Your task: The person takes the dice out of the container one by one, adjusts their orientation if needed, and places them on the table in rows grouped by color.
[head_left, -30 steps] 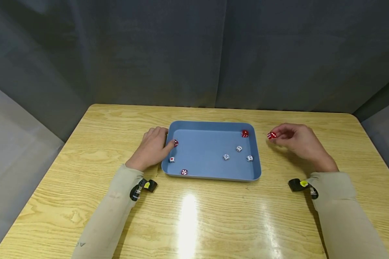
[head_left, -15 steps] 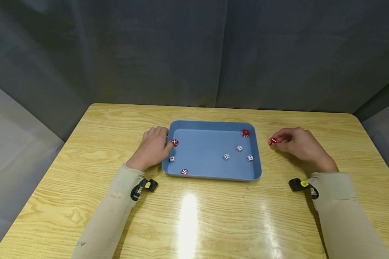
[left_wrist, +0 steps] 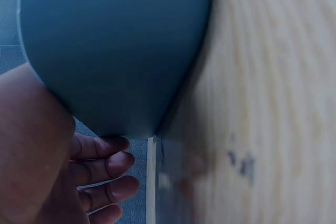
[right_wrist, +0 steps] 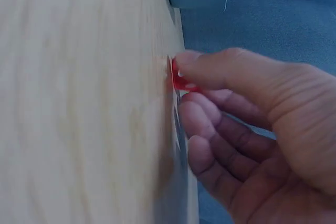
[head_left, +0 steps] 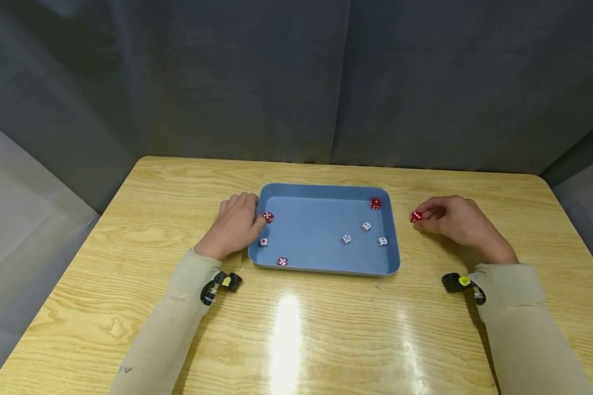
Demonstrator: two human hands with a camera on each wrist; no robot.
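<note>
While pinched in right hand (head_left: pixel 457 219) fingers (right_wrist: pixel 210 72), red die (head_left: pixel 415 216) — small, glossy, white-pipped

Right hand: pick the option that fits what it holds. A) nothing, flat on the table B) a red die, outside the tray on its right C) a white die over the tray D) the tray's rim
B: the right hand pinches a red die at its fingertips, over the table just right of the blue tray, not inside it.
</note>
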